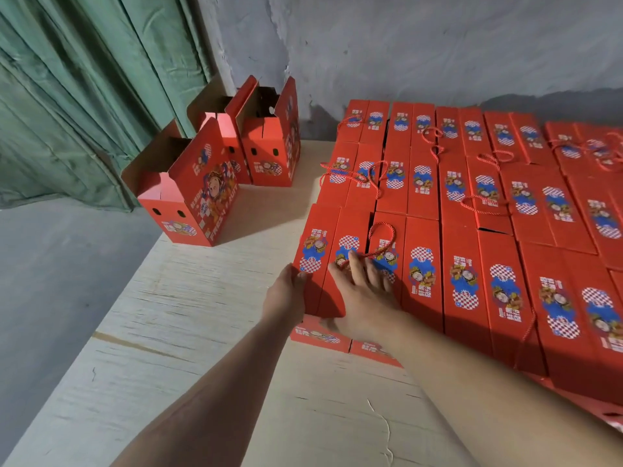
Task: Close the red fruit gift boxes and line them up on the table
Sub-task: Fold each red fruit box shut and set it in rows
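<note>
Head view: closed red box (318,261) stands at the left end of the front row on the table (209,332). Left hand (286,294) presses its left side, fingers hidden behind the edge; grip cannot be told. Right hand (365,291) lies flat on its top, fingers straight. Three open boxes (188,200) stand at 11 o'clock. Closed boxes (488,214) fill 1 to 3 o'clock, too many to count.

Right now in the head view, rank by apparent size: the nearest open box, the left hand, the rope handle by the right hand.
1. Nearest open box
2. Left hand
3. Rope handle; thin, so clearly smallest.
</note>
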{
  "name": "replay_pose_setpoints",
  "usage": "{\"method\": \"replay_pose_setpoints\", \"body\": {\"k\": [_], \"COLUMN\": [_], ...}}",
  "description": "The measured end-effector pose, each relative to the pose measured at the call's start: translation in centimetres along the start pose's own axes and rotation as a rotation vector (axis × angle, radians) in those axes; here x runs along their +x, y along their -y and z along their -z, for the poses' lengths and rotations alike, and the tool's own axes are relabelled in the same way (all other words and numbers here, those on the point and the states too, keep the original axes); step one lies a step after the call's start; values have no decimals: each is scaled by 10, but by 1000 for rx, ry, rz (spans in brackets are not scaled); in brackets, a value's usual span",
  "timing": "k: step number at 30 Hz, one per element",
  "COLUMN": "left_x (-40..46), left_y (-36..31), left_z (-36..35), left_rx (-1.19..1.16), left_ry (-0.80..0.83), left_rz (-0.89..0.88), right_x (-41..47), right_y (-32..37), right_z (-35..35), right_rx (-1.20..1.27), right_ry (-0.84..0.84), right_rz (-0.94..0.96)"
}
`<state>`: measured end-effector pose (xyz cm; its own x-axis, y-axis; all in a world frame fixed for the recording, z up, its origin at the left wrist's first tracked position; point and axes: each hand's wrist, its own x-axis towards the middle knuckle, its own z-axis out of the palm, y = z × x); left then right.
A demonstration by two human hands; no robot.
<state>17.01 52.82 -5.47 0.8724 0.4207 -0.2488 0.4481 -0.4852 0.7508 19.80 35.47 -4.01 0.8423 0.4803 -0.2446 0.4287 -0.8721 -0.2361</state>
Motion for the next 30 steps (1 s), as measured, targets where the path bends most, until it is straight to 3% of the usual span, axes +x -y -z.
{"method": "replay_pose_setpoints", "body": {"k": [5, 10, 13, 16, 20, 25, 30], "left_x": [15, 7, 5, 10, 34, 95, 188], "left_y": [-8, -7, -4, -4, -13, -15, 1], "left_z": [0, 4, 12, 24, 44, 101, 177], "left_rx": [65, 29, -18, 173, 564, 584, 831], "left_ry": [44, 127, 206, 220, 33, -227, -479], "left_rz": [-14, -24, -63, -98, -203, -327, -189], "right_x": [10, 29, 43, 59, 89, 136, 164], "right_y": [-3, 3, 8, 27, 54, 86, 90], "right_z": [9, 19, 17, 13, 17, 28, 20], "right_rx": [98, 141, 96, 78, 26, 23, -76], "right_ry": [65, -178, -163, -148, -150, -156, -147], "right_rz": [-101, -174, -120, -87, 31, 98, 56]}}
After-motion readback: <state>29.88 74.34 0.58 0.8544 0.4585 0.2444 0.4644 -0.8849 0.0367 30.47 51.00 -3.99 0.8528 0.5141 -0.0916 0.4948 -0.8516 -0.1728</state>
